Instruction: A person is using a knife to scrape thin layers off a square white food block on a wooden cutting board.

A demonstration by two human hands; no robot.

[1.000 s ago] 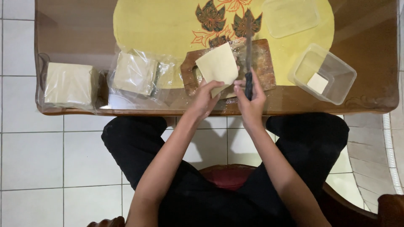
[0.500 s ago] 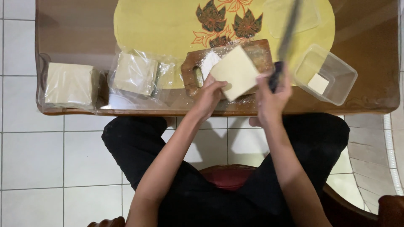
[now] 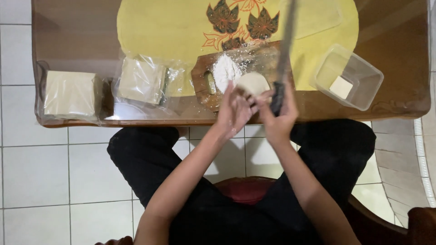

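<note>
Left hand (image 3: pixel 234 109) closed on a pale dough sheet (image 3: pixel 253 84), held just above the floured wooden cutting board (image 3: pixel 204 81); right hand (image 3: pixel 278 113) clamped round a knife (image 3: pixel 285 50), blade blurred, apparently pointing away. Best kept flat, blade clear of fingers. Two clear-wrapped pale stacks (image 3: pixel 72 94) at left; clear plastic tub (image 3: pixel 349 77) right.

left hand (image 3: pixel 236 111) gripping pale dough sheet (image 3: pixel 253 84), right hand (image 3: pixel 279 115) just beside it clasping upright knife (image 3: pixel 284 59); floured wooden board (image 3: pixel 240 68) beyond both grips, clear plastic container (image 3: pixel 359 86) right of the knife.
</note>
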